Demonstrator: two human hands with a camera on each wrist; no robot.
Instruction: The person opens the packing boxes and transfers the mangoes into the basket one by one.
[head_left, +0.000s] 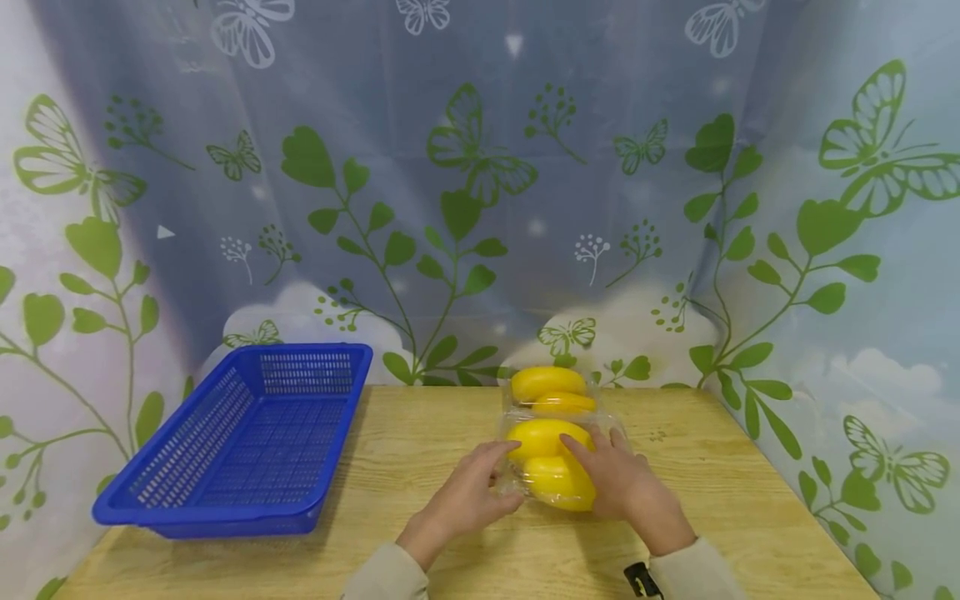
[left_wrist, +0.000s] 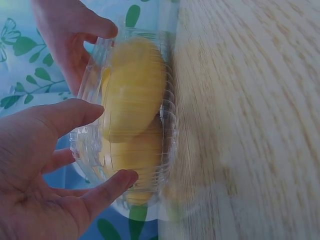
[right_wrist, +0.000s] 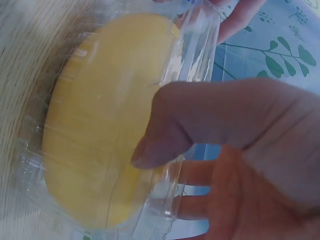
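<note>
A clear plastic clamshell pack (head_left: 558,490) with yellow rounded pieces inside lies on the wooden table (head_left: 420,433), right of centre. My left hand (head_left: 497,479) holds its left side, thumb on the lid and fingers at the edge. My right hand (head_left: 603,467) holds the right side. In the left wrist view the pack (left_wrist: 135,125) sits between my left hand's (left_wrist: 45,170) thumb and index finger. In the right wrist view my right hand's (right_wrist: 240,135) thumb presses the lid of the pack (right_wrist: 95,125), with the fingers behind its rim. More yellow pieces (head_left: 547,383) in clear plastic lie just behind.
A blue perforated plastic basket (head_left: 300,351) stands on the table's left half with nothing in it. A curtain (head_left: 480,208) printed with leaves and butterflies closes off the back and both sides. Bare wood shows between the basket and the pack.
</note>
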